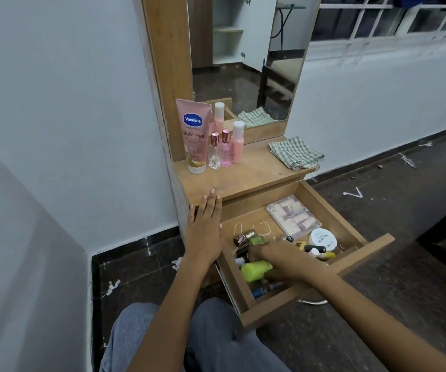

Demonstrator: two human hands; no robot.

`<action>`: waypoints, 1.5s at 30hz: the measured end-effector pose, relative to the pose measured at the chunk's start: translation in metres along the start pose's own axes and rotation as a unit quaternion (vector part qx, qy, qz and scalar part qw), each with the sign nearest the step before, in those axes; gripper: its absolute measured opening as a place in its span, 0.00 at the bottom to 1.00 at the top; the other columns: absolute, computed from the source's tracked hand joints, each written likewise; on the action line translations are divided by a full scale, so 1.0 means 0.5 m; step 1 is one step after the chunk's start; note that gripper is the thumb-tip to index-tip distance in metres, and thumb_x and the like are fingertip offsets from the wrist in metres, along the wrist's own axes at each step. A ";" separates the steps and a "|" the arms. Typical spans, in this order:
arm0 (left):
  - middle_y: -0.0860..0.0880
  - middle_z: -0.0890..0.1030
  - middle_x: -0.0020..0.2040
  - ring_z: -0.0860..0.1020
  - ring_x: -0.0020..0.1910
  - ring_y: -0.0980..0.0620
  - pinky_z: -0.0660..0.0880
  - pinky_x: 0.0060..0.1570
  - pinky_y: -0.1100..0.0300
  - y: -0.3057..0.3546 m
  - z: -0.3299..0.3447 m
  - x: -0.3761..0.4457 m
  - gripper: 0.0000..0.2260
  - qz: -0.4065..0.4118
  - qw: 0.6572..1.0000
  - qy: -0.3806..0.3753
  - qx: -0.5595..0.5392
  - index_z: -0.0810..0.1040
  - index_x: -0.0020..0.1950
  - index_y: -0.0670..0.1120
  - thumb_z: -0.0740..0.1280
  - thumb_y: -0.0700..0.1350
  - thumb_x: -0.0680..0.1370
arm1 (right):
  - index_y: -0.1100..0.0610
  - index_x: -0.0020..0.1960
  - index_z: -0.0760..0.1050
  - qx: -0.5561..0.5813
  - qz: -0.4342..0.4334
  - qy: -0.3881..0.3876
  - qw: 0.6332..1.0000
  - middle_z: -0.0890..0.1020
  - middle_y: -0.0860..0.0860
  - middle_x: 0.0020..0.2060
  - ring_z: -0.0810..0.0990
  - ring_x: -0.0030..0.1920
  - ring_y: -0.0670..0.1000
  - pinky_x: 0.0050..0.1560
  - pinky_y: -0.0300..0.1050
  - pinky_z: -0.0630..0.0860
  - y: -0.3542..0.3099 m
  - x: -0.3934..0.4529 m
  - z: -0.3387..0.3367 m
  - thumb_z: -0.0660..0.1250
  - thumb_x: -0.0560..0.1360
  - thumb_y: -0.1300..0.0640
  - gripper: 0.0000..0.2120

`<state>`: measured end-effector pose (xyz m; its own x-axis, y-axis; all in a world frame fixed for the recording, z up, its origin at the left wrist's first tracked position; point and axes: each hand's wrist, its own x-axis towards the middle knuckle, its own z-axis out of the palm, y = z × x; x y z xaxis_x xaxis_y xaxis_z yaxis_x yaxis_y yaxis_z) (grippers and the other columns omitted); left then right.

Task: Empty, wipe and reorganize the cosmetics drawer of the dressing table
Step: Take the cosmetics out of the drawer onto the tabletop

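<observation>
So, current state:
- Dresser (243, 175): wooden, against the far wall, mirror (246, 63) above the top.
- Drawer (321, 285): pulled fully out toward the near right, still full of cosmetics.
- Left hand (205, 226): flat, fingers straight and together, fingertips resting on the near left edge of the dresser top. Holds nothing.
- Right hand (283, 260): reaching down into the middle of the drawer among the small bottles. Fingers point left and are partly hidden by the clutter; cannot tell whether it grips anything.
- Cloth (295, 153): green check, folded, on the right end of the dresser top.
- Tube (193, 135): pink Vaseline, standing cap down at the far left of the top.
- Three bottles just right of the tube: clear bottle (214, 151), pink bottle (226, 149), peach bottle (237, 142) with white cap. All upright, close together.
- Clear case (293, 217): flat, in the far part of the drawer, rows of pale items inside.
- Green bottle (256, 270): lime, lying on its side in the near part of the drawer, just beside the right hand.
- White jar (322, 239): round lid up, right side of the drawer, near the case.
- Nail polishes (246, 238): several small ones scattered left of the right hand.
</observation>
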<state>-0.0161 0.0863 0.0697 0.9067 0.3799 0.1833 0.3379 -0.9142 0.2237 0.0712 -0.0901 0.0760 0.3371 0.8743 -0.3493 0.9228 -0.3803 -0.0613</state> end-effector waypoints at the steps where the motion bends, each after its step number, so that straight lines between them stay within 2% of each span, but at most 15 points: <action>1: 0.50 0.38 0.78 0.40 0.77 0.51 0.40 0.74 0.53 0.000 0.001 0.001 0.30 0.000 1.000 0.002 0.000 0.39 0.78 0.47 0.54 0.44 0.82 | 0.53 0.59 0.71 0.064 0.005 0.025 0.998 0.80 0.51 0.54 0.78 0.54 0.53 0.53 0.48 0.75 0.011 -0.005 -0.002 0.73 0.69 0.53 0.21; 3: 0.50 0.38 0.78 0.40 0.77 0.51 0.40 0.74 0.53 0.000 0.003 0.001 0.30 -0.002 1.000 0.007 -0.003 0.39 0.78 0.47 0.54 0.44 0.82 | 0.54 0.55 0.72 0.246 0.019 0.092 0.965 0.79 0.46 0.47 0.79 0.48 0.48 0.47 0.38 0.75 0.030 -0.017 -0.010 0.76 0.68 0.57 0.19; 5: 0.50 0.38 0.78 0.40 0.77 0.52 0.39 0.73 0.54 0.000 0.005 0.001 0.30 -0.003 1.000 0.012 -0.006 0.39 0.78 0.47 0.54 0.44 0.82 | 0.54 0.54 0.72 0.418 0.044 0.183 0.889 0.79 0.44 0.44 0.79 0.45 0.45 0.44 0.30 0.74 0.037 -0.019 -0.029 0.77 0.67 0.62 0.19; 7: 0.50 0.38 0.78 0.40 0.77 0.52 0.38 0.73 0.55 -0.001 0.006 0.001 0.30 -0.003 1.000 0.012 -0.007 0.39 0.78 0.47 0.55 0.44 0.82 | 0.56 0.54 0.73 0.516 0.059 0.282 0.806 0.81 0.46 0.44 0.81 0.45 0.41 0.43 0.31 0.76 0.038 -0.004 -0.056 0.75 0.68 0.65 0.18; 10: 0.50 0.38 0.78 0.41 0.77 0.51 0.39 0.73 0.54 0.000 0.006 0.001 0.31 -0.007 1.000 0.015 -0.004 0.39 0.78 0.47 0.55 0.43 0.82 | 0.58 0.55 0.73 0.532 0.074 0.419 0.732 0.80 0.45 0.44 0.80 0.42 0.34 0.42 0.29 0.76 0.035 0.049 -0.109 0.75 0.68 0.66 0.18; 13: 0.50 0.39 0.78 0.41 0.77 0.51 0.39 0.73 0.54 0.002 0.005 0.002 0.31 -0.008 1.000 0.017 -0.007 0.40 0.78 0.47 0.55 0.43 0.82 | 0.59 0.58 0.73 0.501 0.115 0.499 0.697 0.80 0.47 0.47 0.79 0.48 0.41 0.46 0.27 0.74 0.031 0.118 -0.151 0.75 0.69 0.64 0.20; 15: 0.50 0.39 0.78 0.41 0.77 0.51 0.39 0.74 0.54 0.003 0.006 0.002 0.31 -0.009 1.000 0.018 -0.008 0.39 0.78 0.47 0.55 0.43 0.82 | 0.61 0.58 0.73 0.457 0.154 0.517 0.707 0.80 0.50 0.50 0.78 0.50 0.47 0.46 0.27 0.73 0.032 0.162 -0.162 0.75 0.69 0.62 0.20; 19: 0.50 0.38 0.78 0.41 0.77 0.51 0.39 0.74 0.53 0.001 0.008 -0.001 0.30 -0.008 1.000 0.021 -0.009 0.39 0.78 0.47 0.55 0.44 0.82 | 0.62 0.56 0.72 0.407 0.201 0.525 0.720 0.81 0.56 0.52 0.78 0.53 0.53 0.52 0.46 0.75 0.044 0.222 -0.160 0.75 0.69 0.61 0.19; 26: 0.51 0.37 0.78 0.40 0.77 0.52 0.38 0.73 0.54 0.002 0.011 -0.002 0.31 -0.007 1.000 0.021 -0.021 0.38 0.78 0.48 0.55 0.43 0.82 | 0.63 0.55 0.74 0.399 0.218 0.541 0.708 0.79 0.57 0.51 0.78 0.53 0.55 0.51 0.44 0.74 0.073 0.276 -0.172 0.77 0.66 0.60 0.21; 28: 0.51 0.38 0.78 0.40 0.77 0.52 0.38 0.73 0.54 0.002 0.010 -0.003 0.31 -0.009 0.999 0.022 -0.022 0.39 0.78 0.48 0.55 0.43 0.81 | 0.64 0.56 0.74 0.416 0.211 0.529 0.709 0.79 0.58 0.52 0.78 0.53 0.55 0.53 0.48 0.77 0.080 0.280 -0.174 0.78 0.66 0.60 0.22; 32: 0.51 0.38 0.78 0.40 0.77 0.52 0.37 0.73 0.55 0.001 0.012 -0.003 0.31 -0.004 0.999 0.024 -0.031 0.40 0.78 0.48 0.55 0.42 0.81 | 0.62 0.55 0.74 0.381 0.209 0.516 0.738 0.78 0.56 0.52 0.78 0.52 0.53 0.52 0.50 0.77 0.088 0.240 -0.159 0.79 0.65 0.56 0.24; 34: 0.51 0.39 0.78 0.40 0.77 0.52 0.38 0.73 0.54 0.000 0.014 -0.002 0.30 -0.003 0.999 0.028 -0.034 0.40 0.78 0.48 0.54 0.42 0.82 | 0.60 0.53 0.76 0.339 0.175 0.503 0.776 0.79 0.54 0.50 0.78 0.50 0.51 0.50 0.51 0.78 0.080 0.193 -0.138 0.77 0.66 0.59 0.19; 36: 0.51 0.39 0.78 0.40 0.77 0.52 0.38 0.74 0.54 0.000 0.017 -0.002 0.30 -0.002 0.999 0.028 -0.032 0.40 0.78 0.48 0.54 0.43 0.82 | 0.57 0.50 0.79 0.298 0.107 0.434 0.843 0.82 0.51 0.46 0.80 0.45 0.49 0.49 0.51 0.80 0.071 0.138 -0.111 0.75 0.68 0.63 0.13; 40: 0.51 0.38 0.78 0.39 0.77 0.53 0.39 0.74 0.53 -0.002 0.019 -0.002 0.30 -0.003 0.999 0.021 -0.025 0.40 0.78 0.48 0.54 0.43 0.82 | 0.52 0.52 0.79 0.129 0.058 0.148 0.979 0.83 0.48 0.48 0.81 0.50 0.48 0.51 0.48 0.78 0.049 0.056 -0.068 0.71 0.71 0.59 0.10; 45: 0.51 0.37 0.78 0.38 0.77 0.53 0.38 0.74 0.53 -0.002 0.014 -0.003 0.30 -0.002 1.000 0.013 -0.020 0.38 0.78 0.48 0.54 0.43 0.82 | 0.53 0.57 0.77 -0.079 0.066 0.017 0.994 0.79 0.52 0.56 0.78 0.57 0.54 0.51 0.48 0.75 0.022 0.043 -0.027 0.69 0.73 0.58 0.13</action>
<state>-0.0161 0.0856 0.0626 0.8980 0.3881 0.2075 0.3309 -0.9062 0.2633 0.0912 -0.0714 0.0806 0.4617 0.8303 -0.3122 0.8866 -0.4433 0.1322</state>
